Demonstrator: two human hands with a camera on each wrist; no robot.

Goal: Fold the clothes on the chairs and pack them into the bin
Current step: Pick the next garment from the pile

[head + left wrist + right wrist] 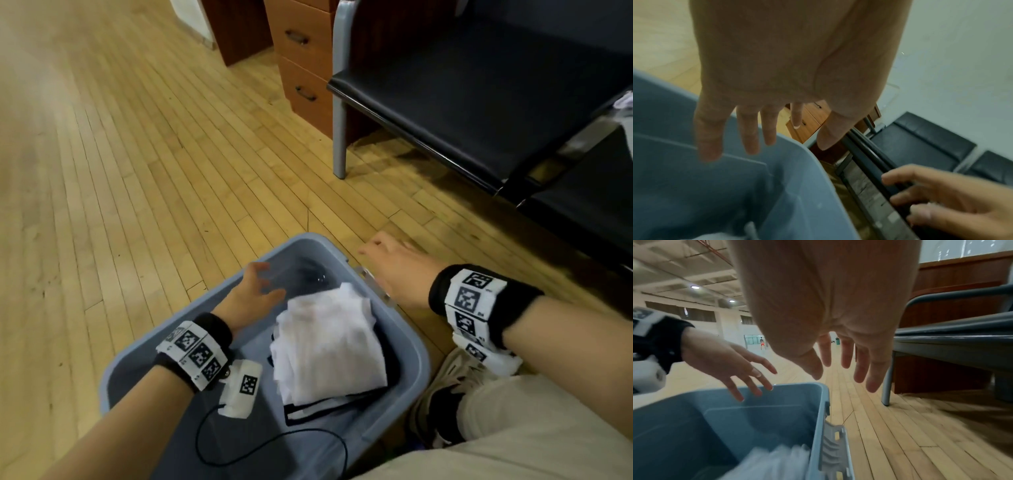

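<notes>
Below both hands, the folded white garment [329, 346] lies inside the grey-blue plastic bin [416, 346], on top of a dark piece with pale trim. The left hand [251, 294] hovers over the bin's far end, fingers spread and holding nothing; the right hand [394, 270] hangs just outside its rim, fingers loose and empty. Soft cloth like this may slump and lose its fold, and the cable [274, 442] trailing from the left wrist could snag it. Beyond the right hand stand black padded chairs [479, 96], 1 bearing pale cloth [625, 106].
</notes>
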